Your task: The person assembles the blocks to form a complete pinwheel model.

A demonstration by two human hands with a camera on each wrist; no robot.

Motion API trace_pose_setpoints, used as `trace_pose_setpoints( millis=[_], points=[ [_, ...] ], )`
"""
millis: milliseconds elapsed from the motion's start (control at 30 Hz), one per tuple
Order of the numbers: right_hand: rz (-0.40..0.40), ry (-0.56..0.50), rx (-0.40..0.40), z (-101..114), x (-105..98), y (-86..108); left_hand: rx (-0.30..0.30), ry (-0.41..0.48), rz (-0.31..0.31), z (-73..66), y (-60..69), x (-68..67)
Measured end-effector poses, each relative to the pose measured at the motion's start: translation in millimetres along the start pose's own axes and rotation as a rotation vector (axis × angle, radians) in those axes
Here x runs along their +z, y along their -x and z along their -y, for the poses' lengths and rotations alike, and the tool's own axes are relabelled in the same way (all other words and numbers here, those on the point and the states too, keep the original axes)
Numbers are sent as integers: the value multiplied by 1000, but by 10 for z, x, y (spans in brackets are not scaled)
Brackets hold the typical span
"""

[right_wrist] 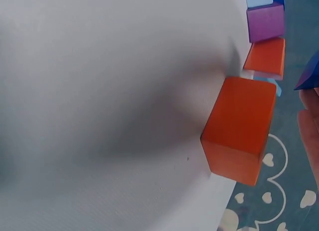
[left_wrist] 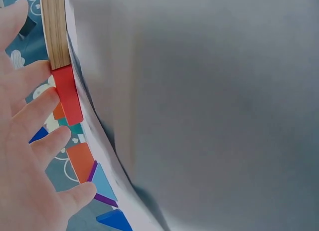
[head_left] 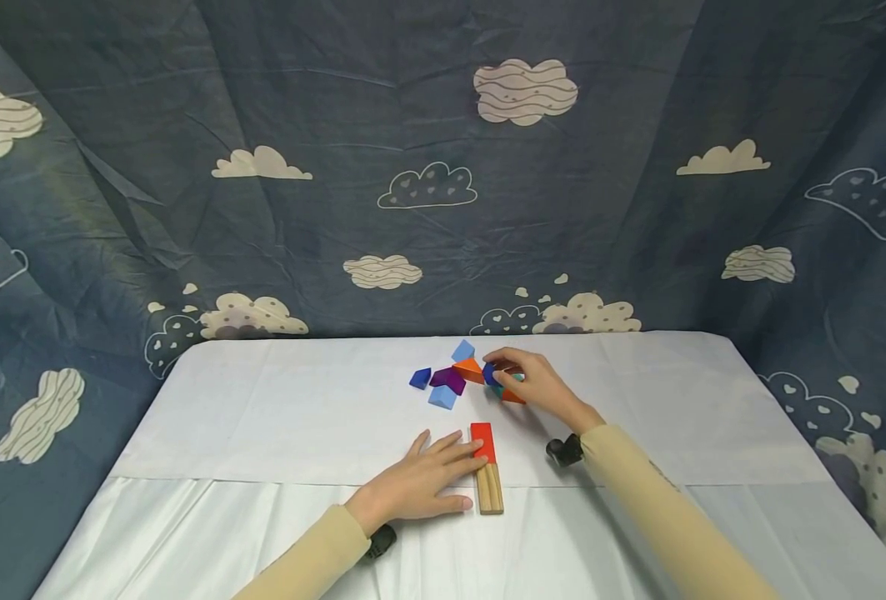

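Note:
My right hand (head_left: 536,385) pinches a dark blue block (head_left: 489,373) between thumb and fingers over the pile. Below it are an orange block (head_left: 513,397) and a teal block, partly hidden by the hand. In the right wrist view the blue block (right_wrist: 310,76) shows at the right edge, fingertips against it. My left hand (head_left: 429,479) lies palm down with fingers spread. Its fingertips touch a red block (head_left: 482,437), which lines up end to end with natural wood pieces (head_left: 489,492). In the left wrist view, fingers lie along the red block (left_wrist: 69,95).
Left of my right hand lie loose blocks: another orange one (head_left: 469,370), purple (head_left: 448,380), light blue (head_left: 443,397), another light blue (head_left: 463,351) and dark blue (head_left: 420,378). A white cloth (head_left: 262,417) covers the table. A dark cloud-print curtain (head_left: 322,225) hangs behind.

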State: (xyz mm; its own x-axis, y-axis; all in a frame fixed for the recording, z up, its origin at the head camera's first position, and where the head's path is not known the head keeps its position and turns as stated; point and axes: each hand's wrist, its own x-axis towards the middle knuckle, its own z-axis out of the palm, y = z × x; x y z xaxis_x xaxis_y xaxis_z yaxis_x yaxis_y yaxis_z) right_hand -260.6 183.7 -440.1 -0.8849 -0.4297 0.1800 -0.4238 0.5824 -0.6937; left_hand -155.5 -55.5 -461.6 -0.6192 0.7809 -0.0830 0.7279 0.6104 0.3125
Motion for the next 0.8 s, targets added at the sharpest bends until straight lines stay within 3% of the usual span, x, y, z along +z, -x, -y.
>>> trace_pose_setpoints(
  millis=[267,533,800],
  points=[
    [8,-31,-58,22,34,65,7,-22,-38,28,-9,12],
    [57,-29,-40,33,105,135,-17,-10,-19,32,4,21],
    [96,-7,-74,25,167,193,-9,-9,-28,7,24,31]
  ],
)
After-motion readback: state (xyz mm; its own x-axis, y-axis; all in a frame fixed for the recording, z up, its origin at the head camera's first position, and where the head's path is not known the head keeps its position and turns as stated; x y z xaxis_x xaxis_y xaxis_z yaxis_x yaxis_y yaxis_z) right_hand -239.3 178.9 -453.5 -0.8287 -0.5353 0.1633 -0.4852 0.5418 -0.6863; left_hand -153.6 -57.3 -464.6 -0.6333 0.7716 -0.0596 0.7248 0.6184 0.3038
